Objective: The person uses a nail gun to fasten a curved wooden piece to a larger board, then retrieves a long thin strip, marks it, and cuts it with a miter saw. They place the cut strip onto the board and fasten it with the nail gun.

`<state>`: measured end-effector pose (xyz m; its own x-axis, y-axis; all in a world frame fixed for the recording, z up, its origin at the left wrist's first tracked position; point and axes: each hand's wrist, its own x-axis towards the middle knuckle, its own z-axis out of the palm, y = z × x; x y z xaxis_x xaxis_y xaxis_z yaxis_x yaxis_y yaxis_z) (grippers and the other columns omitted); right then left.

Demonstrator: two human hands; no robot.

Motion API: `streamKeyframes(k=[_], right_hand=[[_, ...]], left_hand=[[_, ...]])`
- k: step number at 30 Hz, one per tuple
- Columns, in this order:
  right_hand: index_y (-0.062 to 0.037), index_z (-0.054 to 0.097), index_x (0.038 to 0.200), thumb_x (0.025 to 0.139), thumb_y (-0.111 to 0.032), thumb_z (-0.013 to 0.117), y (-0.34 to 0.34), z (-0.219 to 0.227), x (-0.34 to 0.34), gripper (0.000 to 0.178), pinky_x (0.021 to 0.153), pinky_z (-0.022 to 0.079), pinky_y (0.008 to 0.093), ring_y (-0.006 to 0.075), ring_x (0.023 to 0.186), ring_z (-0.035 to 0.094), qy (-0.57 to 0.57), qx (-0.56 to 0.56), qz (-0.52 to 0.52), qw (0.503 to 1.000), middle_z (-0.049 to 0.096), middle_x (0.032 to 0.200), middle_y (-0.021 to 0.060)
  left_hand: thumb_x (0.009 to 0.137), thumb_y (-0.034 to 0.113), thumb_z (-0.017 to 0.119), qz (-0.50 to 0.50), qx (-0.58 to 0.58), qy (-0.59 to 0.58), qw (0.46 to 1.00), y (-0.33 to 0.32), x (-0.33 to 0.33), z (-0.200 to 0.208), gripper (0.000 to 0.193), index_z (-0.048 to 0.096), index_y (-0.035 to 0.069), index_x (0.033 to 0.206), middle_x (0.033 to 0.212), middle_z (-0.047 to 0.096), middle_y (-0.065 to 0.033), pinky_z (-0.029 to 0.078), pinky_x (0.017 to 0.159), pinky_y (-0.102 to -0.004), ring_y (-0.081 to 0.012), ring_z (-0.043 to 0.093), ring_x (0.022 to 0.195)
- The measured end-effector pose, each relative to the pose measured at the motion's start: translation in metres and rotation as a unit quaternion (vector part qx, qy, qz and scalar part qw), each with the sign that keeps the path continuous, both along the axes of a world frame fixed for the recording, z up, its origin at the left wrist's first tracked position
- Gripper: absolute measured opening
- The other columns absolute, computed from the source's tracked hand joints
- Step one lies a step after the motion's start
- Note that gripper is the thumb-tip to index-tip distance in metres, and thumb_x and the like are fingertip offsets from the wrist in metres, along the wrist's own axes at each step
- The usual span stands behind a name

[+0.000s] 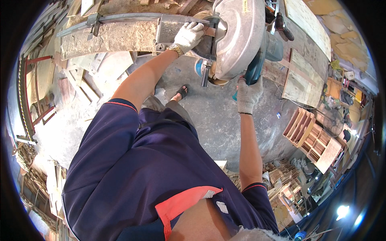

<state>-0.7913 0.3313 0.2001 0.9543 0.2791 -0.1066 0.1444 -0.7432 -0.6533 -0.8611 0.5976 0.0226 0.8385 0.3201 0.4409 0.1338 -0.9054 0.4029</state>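
A miter saw with a big grey blade guard (237, 40) stands in front of me at the top of the view. My right hand (250, 95), in a whitish knit glove, is wrapped round the saw's dark teal handle (256, 69). On the saw's grey metal table (169, 30), my gloved left hand (189, 37) has its fingers curled over a short reddish-brown piece of wood (209, 31). That piece sticks out toward the blade side, and the rest of it is hidden under the glove. A gold-coloured watch (175, 49) circles my left wrist.
A long metal fence (124, 18) runs left from the saw above a dusty wooden bench (116, 38). Boards (303, 78) lie to the right, near a wooden rack (299, 126) and a fan (331, 120). Offcuts (82, 86) lie on the left, with concrete floor (213, 120) below.
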Motion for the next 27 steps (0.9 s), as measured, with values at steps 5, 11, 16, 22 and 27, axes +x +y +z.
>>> streamKeyframes(k=[5, 11, 16, 22, 27], right_hand=[[-0.0018, 0.063, 0.104, 0.075, -0.01, 0.074, -0.004, -0.007, 0.001, 0.032, 0.075, 0.055, 0.0401, 0.0302, 0.077, 0.072, -0.024, -0.001, 0.014, 1.0, 0.072, 0.085, 0.0144], [-0.0016, 0.062, 0.102, 0.075, -0.012, 0.074, -0.009, -0.036, -0.002, 0.031, 0.073, 0.054, 0.0422, 0.0335, 0.076, 0.07, -0.083, 0.017, 0.027, 0.996, 0.07, 0.084, 0.0176], [-0.0009, 0.059, 0.101, 0.076, -0.013, 0.074, 0.006, -0.045, -0.013, 0.031, 0.072, 0.053, 0.0428, 0.0355, 0.078, 0.069, -0.126, -0.011, 0.033, 0.991, 0.068, 0.085, 0.0195], [-0.0001, 0.059, 0.104, 0.083, -0.018, 0.068, 0.017, 0.061, 0.005, 0.029, 0.074, 0.053, 0.0446, 0.0327, 0.081, 0.069, -0.093, -0.06, 0.078, 0.991, 0.067, 0.087, 0.0195], [0.002, 0.058, 0.121, 0.089, -0.028, 0.063, 0.042, 0.168, 0.058, 0.044, 0.058, 0.055, 0.0327, 0.0202, 0.064, 0.066, -0.047, -0.008, 0.213, 0.976, 0.064, 0.088, 0.0118]], left_hand=[[0.078, 0.021, 0.075, -0.001, -0.004, -0.006, 1.0, 0.0, 0.001, 0.0, 0.021, 0.07, 0.012, 0.096, 0.108, 0.06, -0.0033, 0.045, 0.094, -0.0407, -0.0257, 0.057, 0.11], [0.077, 0.02, 0.075, -0.002, -0.003, -0.008, 1.0, -0.001, 0.0, 0.002, 0.022, 0.07, 0.012, 0.096, 0.107, 0.059, -0.0032, 0.046, 0.091, -0.0413, -0.0255, 0.057, 0.108], [0.077, 0.018, 0.074, -0.009, -0.011, -0.009, 1.0, 0.001, 0.0, 0.003, 0.019, 0.068, 0.012, 0.094, 0.104, 0.059, -0.0044, 0.046, 0.09, -0.0437, -0.0269, 0.057, 0.107], [0.079, 0.026, 0.076, 0.022, -0.024, -0.045, 0.998, -0.001, 0.002, 0.001, 0.025, 0.068, 0.013, 0.099, 0.111, 0.062, -0.007, 0.046, 0.093, -0.0452, -0.0286, 0.058, 0.111], [0.078, 0.026, 0.077, 0.023, -0.037, -0.04, 0.998, -0.008, -0.003, 0.006, 0.02, 0.066, 0.013, 0.088, 0.097, 0.062, -0.0064, 0.045, 0.089, -0.0454, -0.0302, 0.059, 0.102]])
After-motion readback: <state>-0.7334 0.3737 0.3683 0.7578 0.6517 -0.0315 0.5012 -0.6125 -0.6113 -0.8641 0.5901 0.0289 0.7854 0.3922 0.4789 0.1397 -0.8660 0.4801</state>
